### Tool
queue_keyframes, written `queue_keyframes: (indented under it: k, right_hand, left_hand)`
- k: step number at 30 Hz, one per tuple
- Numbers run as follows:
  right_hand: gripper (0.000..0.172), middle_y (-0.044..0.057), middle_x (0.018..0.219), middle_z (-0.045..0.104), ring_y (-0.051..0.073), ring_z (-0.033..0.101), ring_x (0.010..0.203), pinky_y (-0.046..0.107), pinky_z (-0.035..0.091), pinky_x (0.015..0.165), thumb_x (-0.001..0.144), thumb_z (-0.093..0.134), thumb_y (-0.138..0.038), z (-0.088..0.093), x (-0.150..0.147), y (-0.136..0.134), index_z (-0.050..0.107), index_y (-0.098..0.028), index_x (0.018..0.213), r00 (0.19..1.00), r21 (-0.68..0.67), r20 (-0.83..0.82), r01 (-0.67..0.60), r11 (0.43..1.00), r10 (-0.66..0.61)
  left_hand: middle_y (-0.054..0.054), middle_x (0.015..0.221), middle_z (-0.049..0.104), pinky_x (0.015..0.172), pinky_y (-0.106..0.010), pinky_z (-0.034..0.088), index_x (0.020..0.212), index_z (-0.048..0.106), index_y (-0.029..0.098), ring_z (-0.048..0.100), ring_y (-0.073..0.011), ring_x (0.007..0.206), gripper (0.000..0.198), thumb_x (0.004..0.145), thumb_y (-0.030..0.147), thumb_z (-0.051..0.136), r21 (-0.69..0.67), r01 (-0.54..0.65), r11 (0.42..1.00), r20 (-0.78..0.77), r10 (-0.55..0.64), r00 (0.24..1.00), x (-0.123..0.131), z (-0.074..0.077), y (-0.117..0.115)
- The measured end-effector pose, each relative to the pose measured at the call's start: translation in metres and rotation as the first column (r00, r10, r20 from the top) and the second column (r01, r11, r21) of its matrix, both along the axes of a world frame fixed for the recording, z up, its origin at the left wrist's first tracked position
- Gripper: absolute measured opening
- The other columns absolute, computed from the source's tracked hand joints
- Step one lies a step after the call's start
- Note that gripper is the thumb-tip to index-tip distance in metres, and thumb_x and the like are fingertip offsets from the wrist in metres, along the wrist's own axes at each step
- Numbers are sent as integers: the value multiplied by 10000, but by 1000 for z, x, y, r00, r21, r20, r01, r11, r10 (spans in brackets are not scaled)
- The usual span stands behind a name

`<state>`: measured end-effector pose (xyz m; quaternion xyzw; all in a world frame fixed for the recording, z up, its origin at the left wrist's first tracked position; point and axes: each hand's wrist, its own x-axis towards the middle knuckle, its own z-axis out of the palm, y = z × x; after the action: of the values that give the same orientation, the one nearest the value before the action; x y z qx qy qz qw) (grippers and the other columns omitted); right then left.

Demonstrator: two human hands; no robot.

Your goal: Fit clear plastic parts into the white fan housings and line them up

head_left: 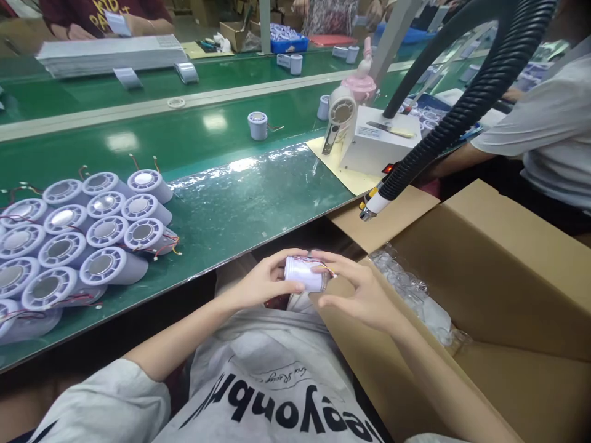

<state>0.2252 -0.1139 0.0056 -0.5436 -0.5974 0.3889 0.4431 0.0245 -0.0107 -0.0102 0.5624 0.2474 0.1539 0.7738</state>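
Note:
Over my lap, both hands hold a small white cylinder [303, 275] with thin red and yellow wires at one end. My left hand [261, 280] grips its left end with curled fingers. My right hand [357, 289] pinches its right end near the wires. On the green table [240, 197] to my left lies a stack of several like white cylinders [78, 237], metal discs facing me. An open cardboard box [498, 289] stands at my right, with clear plastic parts [415, 295] inside.
A white machine [378, 141] with a black corrugated hose [466, 104] stands on the table's right; the hose nozzle [372, 206] hangs over the box flap. Single cylinders [257, 125] stand farther back. A person in a white shirt [549, 123] sits at right; others work at the far side.

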Motion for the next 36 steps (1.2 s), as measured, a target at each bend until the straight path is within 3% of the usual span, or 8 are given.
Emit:
queue_keyframes:
  k: [2,5,9,13,16,26,36]
  right_hand:
    - [418,74,1374,562,254,531,1264,424,434,1075,762,763,-238,-1,-2,-5,652,-262,1164,981,111,195,-34,993,12]
    - [425,72,1374,565,239,569,1224,388,478,1040,800,732,-264,-2,-4,-10,610,-257,1208,967,112,253,-47,993,18]
    - [532,45,1241,655,218,652,1087,362,540,972,757,771,-301,2,-4,-11,565,-271,1247,990,-27,137,-11,1000,14]
    - [409,19,1166,668,211,661,1057,349,555,949,748,770,-273,7,-4,-12,598,-267,1120,1000,-114,-2,-17,993,17]
    - [410,37,1167,654,220,651,1055,363,563,924,749,768,-275,10,-5,-13,593,-260,1119,997,-192,-83,-18,981,2]
    - [395,71,1182,622,173,650,896,286,550,751,775,741,-344,10,-7,-14,551,-227,1100,946,-341,-321,-74,937,-42]
    - [437,8,814,641,153,661,658,290,584,596,799,663,-531,2,-12,-11,537,-209,1066,901,-432,-412,-59,900,-139]
  left_hand:
    - [-106,1179,619,762,-346,579,1302,483,205,663,-215,942,641,734,309,761,-67,18,998,-11,-19,1000,-3,-1,0]
    - [-105,1237,604,786,-345,574,1372,441,260,665,-217,965,726,728,300,775,-10,92,996,-7,-92,996,-8,-1,1]
    - [-89,1423,494,1011,-371,476,1366,488,304,558,-257,1220,764,680,225,815,203,126,971,39,-136,990,-13,2,2]
    - [-88,1433,490,1049,-396,442,1377,482,314,507,-271,1281,777,680,233,815,323,137,936,60,-164,985,-15,5,1]
    - [-91,1425,497,1057,-407,431,1384,474,311,497,-270,1289,771,691,244,806,383,148,912,57,-183,982,-16,7,0]
    - [-123,1434,476,1055,-431,432,1396,464,285,467,-298,1312,783,692,274,807,464,159,871,43,-201,979,-17,9,-2]
    - [-109,1430,483,1075,-416,420,1398,456,297,452,-280,1331,774,705,244,797,502,150,852,65,-210,976,-17,7,-1]
